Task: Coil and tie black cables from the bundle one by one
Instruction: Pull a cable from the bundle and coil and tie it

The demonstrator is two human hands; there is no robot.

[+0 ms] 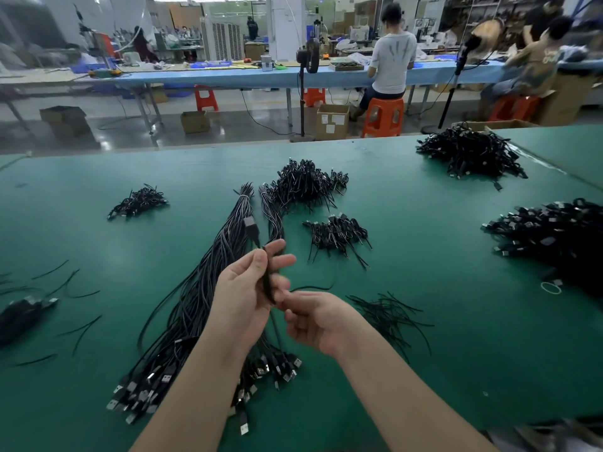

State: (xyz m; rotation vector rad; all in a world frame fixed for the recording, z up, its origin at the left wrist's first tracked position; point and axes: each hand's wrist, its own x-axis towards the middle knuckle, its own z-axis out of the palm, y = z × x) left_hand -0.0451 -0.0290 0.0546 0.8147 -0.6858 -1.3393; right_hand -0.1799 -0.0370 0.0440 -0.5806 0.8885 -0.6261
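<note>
a: what's closest to us?

b: two bare forearms coming up from the bottom edge. the left hand [243, 288] is curled around a folded black cable [268, 282], thumb and fingers gripping it upright, with its usb plug [250, 222] sticking up above the fingertips.

a: and the other one?

b: the right hand [315, 321] sits just beside it, palm up, fingers bent toward the lower end of that same cable. it's blurred there, so i cannot tell whether it actually pinches the cable or only touches it.

a: where's the bundle?

b: flat on the green desk [456, 321], under and behind the left hand. the long bundle [195, 295] runs from a fan of usb plugs near the left forearm up to a tied end farther out.

a: anything else on the desk?

b: several heaps of short coiled cables: a big pile [305, 182] behind the bundle, a smaller pile [337, 234] right of it, one little heap [138, 202] to the left, and two large dark mounds [470, 154] at the far right. loose black ties [391, 316] lie right of the right hand.
</note>
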